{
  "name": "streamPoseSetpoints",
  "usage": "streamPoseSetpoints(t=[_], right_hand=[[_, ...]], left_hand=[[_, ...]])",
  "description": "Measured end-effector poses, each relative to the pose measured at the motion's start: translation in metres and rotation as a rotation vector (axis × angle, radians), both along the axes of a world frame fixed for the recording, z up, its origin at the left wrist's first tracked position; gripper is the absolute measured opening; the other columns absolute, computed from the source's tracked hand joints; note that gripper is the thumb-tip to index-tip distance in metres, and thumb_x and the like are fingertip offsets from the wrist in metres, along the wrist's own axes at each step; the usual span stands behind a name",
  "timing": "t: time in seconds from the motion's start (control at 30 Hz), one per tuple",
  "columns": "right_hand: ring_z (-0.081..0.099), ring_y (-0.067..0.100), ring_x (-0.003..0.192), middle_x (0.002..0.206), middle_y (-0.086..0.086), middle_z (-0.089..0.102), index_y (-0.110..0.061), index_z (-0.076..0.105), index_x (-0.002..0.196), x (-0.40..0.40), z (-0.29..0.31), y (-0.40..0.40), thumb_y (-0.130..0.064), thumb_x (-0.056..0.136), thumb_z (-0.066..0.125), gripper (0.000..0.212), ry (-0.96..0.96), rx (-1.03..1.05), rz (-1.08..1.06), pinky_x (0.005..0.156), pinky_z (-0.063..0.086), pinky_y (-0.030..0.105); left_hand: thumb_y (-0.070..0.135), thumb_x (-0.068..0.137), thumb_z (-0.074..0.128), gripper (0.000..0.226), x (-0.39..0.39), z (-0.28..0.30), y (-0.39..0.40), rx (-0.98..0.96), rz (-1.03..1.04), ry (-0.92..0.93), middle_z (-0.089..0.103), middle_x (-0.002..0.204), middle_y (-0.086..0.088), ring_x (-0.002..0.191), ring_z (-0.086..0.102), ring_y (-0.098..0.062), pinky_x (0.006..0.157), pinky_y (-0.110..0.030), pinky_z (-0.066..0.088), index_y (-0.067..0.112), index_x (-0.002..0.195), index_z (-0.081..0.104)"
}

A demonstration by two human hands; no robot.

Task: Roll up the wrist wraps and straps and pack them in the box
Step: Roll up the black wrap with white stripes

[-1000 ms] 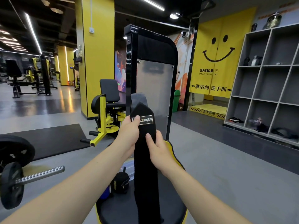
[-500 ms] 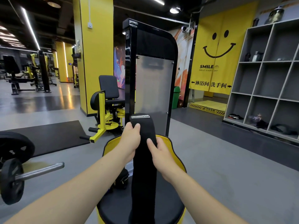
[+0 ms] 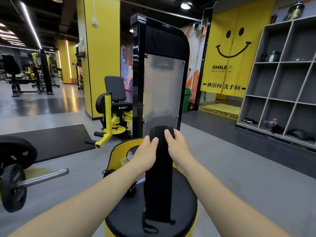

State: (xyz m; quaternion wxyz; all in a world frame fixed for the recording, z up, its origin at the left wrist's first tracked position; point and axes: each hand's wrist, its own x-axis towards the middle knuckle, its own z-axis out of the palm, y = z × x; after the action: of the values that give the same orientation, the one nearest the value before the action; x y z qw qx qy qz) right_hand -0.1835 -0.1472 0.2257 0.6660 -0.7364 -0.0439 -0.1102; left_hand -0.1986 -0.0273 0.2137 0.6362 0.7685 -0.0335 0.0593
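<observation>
The wrap (image 3: 158, 177) hangs lengthwise from its rolled top end straight down toward the seat (image 3: 184, 209), with the left hand (image 3: 145, 154) and right hand (image 3: 177, 147) pinching that roll from opposite sides, equally near.

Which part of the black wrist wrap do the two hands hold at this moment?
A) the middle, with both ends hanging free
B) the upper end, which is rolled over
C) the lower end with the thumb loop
B: the left hand and the right hand both pinch the rolled top of the wrist wrap, while its looped lower end lies on the black seat pad.
</observation>
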Motion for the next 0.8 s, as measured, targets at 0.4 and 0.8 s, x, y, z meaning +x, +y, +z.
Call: streamPoseSetpoints(t=[0.4, 0.8], right_hand=[[0.064, 0.014, 0.11, 0.119, -0.003, 0.066, -0.02, 0.055, 0.128, -0.012, -0.016, 0.004, -0.028, 0.107, 0.051, 0.023, -0.034, -0.095, 0.05, 0.091, 0.057, 0.033], [0.071, 0.013, 0.107, 0.117, -0.006, 0.073, -0.03, 0.059, 0.127, -0.023, -0.048, 0.001, -0.043, 0.102, 0.058, 0.028, 0.135, -0.073, 0.186, 0.093, 0.061, 0.04]], left_hand=[[0.042, 0.107, 0.049, 0.033, 0.003, 0.009, 0.004, -0.303, 0.046, 0.133, 0.07, 0.117, -0.007, 0.106, 0.069, -0.025, 0.09, -0.045, 0.06, 0.016, 0.126, 0.056], [0.025, 0.11, 0.046, 0.034, 0.029, -0.001, 0.007, -0.271, 0.149, 0.251, 0.058, 0.133, -0.017, 0.116, 0.061, -0.035, 0.094, -0.05, 0.056, 0.01, 0.14, 0.046]])
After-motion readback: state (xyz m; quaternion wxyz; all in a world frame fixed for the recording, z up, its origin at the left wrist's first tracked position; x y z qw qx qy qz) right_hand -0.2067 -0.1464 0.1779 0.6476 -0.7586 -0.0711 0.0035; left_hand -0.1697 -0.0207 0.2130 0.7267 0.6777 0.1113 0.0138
